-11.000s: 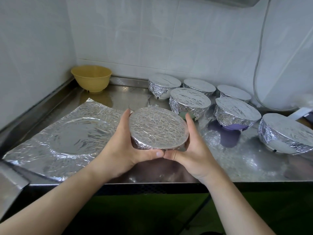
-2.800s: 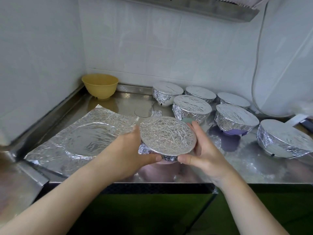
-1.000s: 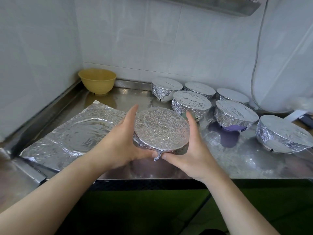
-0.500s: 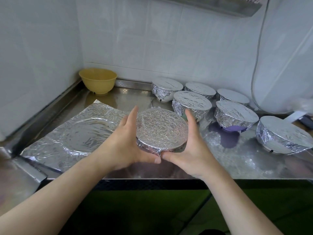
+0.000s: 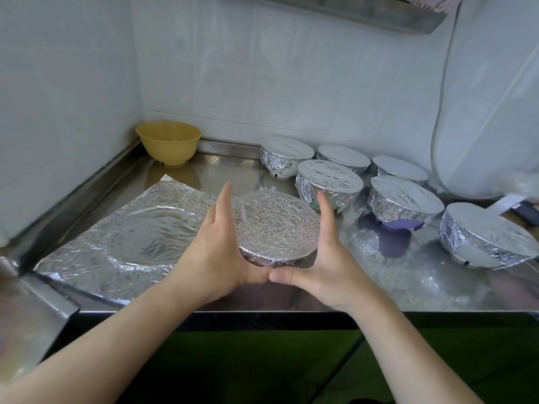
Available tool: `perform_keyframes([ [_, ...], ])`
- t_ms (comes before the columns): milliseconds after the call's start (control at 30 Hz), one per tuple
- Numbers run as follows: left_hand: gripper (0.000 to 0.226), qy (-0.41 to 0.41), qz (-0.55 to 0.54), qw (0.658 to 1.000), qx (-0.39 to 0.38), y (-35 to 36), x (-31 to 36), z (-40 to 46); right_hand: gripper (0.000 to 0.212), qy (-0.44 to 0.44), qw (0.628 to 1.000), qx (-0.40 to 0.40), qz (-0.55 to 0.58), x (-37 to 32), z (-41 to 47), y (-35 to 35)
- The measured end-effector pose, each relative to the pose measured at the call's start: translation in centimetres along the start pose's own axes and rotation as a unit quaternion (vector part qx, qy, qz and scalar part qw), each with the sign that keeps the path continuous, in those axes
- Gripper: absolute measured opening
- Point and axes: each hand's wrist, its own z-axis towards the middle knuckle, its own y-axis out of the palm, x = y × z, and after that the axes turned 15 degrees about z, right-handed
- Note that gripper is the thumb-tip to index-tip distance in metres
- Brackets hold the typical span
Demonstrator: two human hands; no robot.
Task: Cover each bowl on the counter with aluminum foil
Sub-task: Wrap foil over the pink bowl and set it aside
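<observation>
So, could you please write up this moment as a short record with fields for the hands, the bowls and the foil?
left hand: pressed to the left side of the foil-wrapped bowl
right hand: pressed to its right side, thumbs meeting in front
held bowl: fully covered, at the counter's front edge
other covered bowls: six, grouped at right, e.g. the nearest
uncovered bowl: yellow bowl in the back left corner
spare foil: flat sheet with a round imprint, left of the hands
</observation>
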Motion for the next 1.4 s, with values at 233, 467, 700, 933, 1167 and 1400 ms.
perform_keyframes([
  [233, 0.166, -0.002, 0.006, 1.0, 0.021, 0.4, 0.0, 0.0, 0.144, -0.014, 0.998, 0.062, 0.009, 0.2, -0.1, 1.0],
  [467, 0.171, 0.02, -0.056, 0.995, -0.081, -1.5, -0.8, 0.7, 0.153, 0.007, 0.999, 0.006, 0.052, 0.9, 0.4, -0.4],
  [700, 0.171, 0.02, -0.199, 0.977, -0.074, -1.8, -1.8, 1.2, 0.096, 0.016, 0.901, 0.128, 0.414, 1.9, 2.3, 0.8],
  [933, 0.176, 0.021, -0.162, 0.987, -0.008, 0.3, -0.4, 0.2, 0.04, 0.036, 0.836, 0.308, 0.454, 0.7, 3.4, 3.8],
  [1167, 0.169, 0.01, -0.135, 0.991, 0.023, 0.9, 0.1, -0.4, 0.031, 0.025, 0.808, 0.342, 0.479, 0.2, 3.7, 4.3],
  [1400, 0.165, 0.004, -0.12, 0.992, 0.037, 0.9, 0.4, -0.6, 0.027, 0.029, 0.808, 0.332, 0.485, 0.0, 4.0, 3.8],
])
